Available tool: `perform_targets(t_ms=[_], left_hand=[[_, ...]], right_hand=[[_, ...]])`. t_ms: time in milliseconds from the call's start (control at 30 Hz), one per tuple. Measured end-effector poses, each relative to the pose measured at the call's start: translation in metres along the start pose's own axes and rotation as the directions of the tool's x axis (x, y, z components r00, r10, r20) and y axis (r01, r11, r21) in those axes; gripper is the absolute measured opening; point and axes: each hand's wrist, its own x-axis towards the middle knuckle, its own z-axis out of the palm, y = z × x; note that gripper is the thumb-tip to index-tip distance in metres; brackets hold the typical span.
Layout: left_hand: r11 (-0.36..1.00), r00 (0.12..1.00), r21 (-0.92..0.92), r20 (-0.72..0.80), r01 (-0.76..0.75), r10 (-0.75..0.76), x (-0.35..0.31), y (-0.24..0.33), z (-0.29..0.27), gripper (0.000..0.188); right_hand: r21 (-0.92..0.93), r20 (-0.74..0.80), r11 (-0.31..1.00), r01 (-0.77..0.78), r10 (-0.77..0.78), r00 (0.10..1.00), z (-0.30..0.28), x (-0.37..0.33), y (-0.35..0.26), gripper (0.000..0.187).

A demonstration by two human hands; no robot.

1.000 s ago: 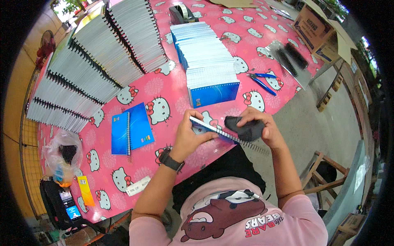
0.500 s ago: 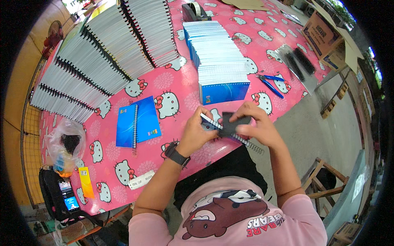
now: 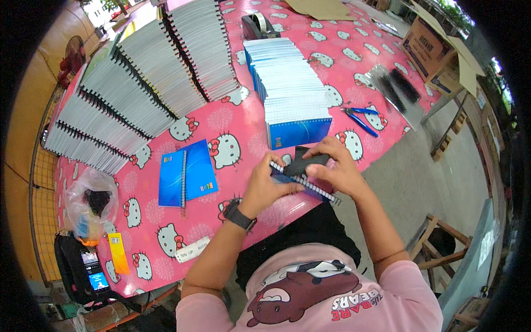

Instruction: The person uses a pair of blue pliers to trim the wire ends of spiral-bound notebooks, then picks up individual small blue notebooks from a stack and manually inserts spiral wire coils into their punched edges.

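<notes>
A small blue notebook (image 3: 315, 190) is held on edge over the near side of the table, its punched white spine edge slanting down to the right. My left hand (image 3: 266, 188) is closed round its left end, with a dark watch on the wrist. My right hand (image 3: 334, 167) pinches a dark, flat, soft-looking pad (image 3: 301, 161) against the spine edge. A short coil tail (image 3: 337, 200) pokes out past the notebook's lower right end. Just beyond my hands stands a long row of blue notebooks (image 3: 298, 134). Blue-handled cutting pliers (image 3: 362, 120) lie to its right.
Two blue notebooks (image 3: 172, 180) lie overlapping at left. Tall rows of coil-bound books (image 3: 149, 72) fill the far left. Black coils in clear plastic (image 3: 406, 88) lie at the right edge. A tape dispenser (image 3: 258, 26) and cardboard box (image 3: 434, 50) stand farther back; a phone (image 3: 95, 272) rests at lower left.
The loose coil that trailed far past the notebook's right end is now only a short tail. My right hand and the dark pad have shifted slightly left along the spine.
</notes>
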Motion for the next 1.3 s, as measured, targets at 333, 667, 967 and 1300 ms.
perform_targets(t_ms=[333, 667, 967, 1300], left_hand=[[0.907, 0.975, -0.358, 0.064, 0.222, -0.214, 0.004, 0.016, 0.0, 0.038], [0.957, 0.992, -0.282, -0.09, 0.063, -0.092, -0.001, 0.059, 0.003, 0.018], [0.981, 0.981, -0.189, -0.194, -0.036, -0.001, -0.025, 0.063, -0.02, 0.02], [0.997, 0.707, -0.057, -0.703, 0.052, -0.077, -0.081, 0.058, -0.116, 0.037]], right_hand=[[-0.609, -0.579, 0.706, -0.362, -0.083, 0.811, -0.074, -0.013, 0.107, 0.06], [0.087, -0.09, 0.961, 0.264, -0.256, 0.963, 0.004, -0.008, -0.047, 0.035], [0.086, 0.066, 0.944, 0.319, -0.324, 0.944, 0.022, 0.007, -0.062, 0.023], [0.37, 0.177, 0.914, 0.168, -0.247, 0.953, 0.083, 0.068, -0.069, 0.042]])
